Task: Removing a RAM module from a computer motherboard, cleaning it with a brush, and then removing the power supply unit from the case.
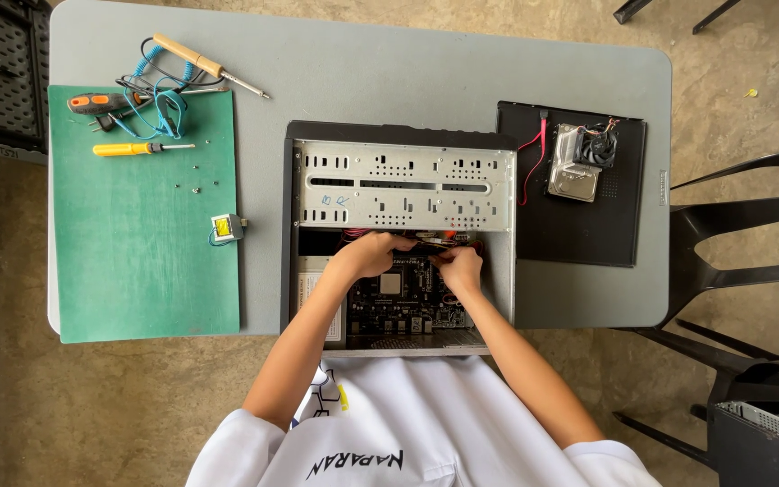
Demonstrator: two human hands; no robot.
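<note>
both hands inside open pc case point(405, 135) on grey table point(389, 63), left hand point(367, 255) curled on cables point(426, 239) above motherboard point(403, 302), right hand point(460, 268) pinching a cable, green mat point(137, 271) left

Both hands inside open computer case point(400, 185) on grey table point(389, 68).

Left hand point(369, 255) and right hand point(460, 267) are curled close together over the motherboard point(398, 302), at the cables point(426, 240) just below the drive cage; what the fingers hold cannot be told. Left of the case: green mat point(137, 271) bearing yellow screwdriver point(142, 148), small transformer point(225, 227) and soldering iron point(209, 66). Right of the case: black panel point(579, 225) carrying a hard drive point(573, 180) and fan point(595, 144).
</note>
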